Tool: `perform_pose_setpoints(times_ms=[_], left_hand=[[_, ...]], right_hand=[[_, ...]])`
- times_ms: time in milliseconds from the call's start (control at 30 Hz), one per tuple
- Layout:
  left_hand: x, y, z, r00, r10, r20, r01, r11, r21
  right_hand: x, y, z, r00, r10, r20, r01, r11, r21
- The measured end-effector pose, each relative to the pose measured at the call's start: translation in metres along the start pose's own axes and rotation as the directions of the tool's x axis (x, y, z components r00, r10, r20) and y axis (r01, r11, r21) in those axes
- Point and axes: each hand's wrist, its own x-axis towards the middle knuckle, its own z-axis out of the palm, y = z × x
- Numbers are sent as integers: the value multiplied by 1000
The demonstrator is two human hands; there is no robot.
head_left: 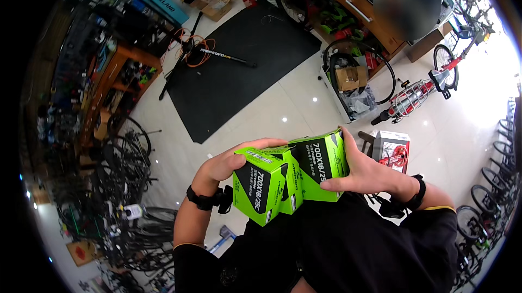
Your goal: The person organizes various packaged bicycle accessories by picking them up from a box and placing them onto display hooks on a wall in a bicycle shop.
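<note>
Green-and-black inner tube boxes are held together in a row in front of my torso. My left hand point(225, 163) is closed on the left end, its thumb on top of the left box point(260, 187) and its fingers reaching behind. Another box point(294, 181) sits between, partly hidden by the left one. My right hand point(363, 169) grips the right box point(322, 163), thumb across its near face and fingers at its far right edge. The boxes touch one another and tilt slightly at different angles. Both wrists wear black straps with small devices.
A black mat point(239, 64) lies ahead with a repair stand point(225, 56) and orange hose. Beyond it stands a wooden workbench point(353, 13). A white bin point(348, 105) of parts and a red bicycle point(416, 97) are on the right. Bicycles point(128, 168) crowd the left.
</note>
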Motion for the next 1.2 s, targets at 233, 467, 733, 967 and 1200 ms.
perform_pose_setpoints(times_ms=[233,467,733,967,1200], left_hand=[[92,99,-147,985,-85,151,87,996,-3],[191,166,-291,905,-235,354,271,961,-57],[298,241,-389,782,-335,525,404,915,-18],[389,246,-451,706,-433,561,474,877,81],[468,223,-510,662,-441,606,563,826,-14]], right_hand=[[112,-43,-69,975,113,-190,-65,968,243],[223,-64,-140,867,244,-434,34,840,541],[327,-80,-241,483,32,-875,-322,936,-143],[399,-24,-300,480,-63,-875,-444,842,-305],[473,69,-365,625,345,-701,-134,931,338]])
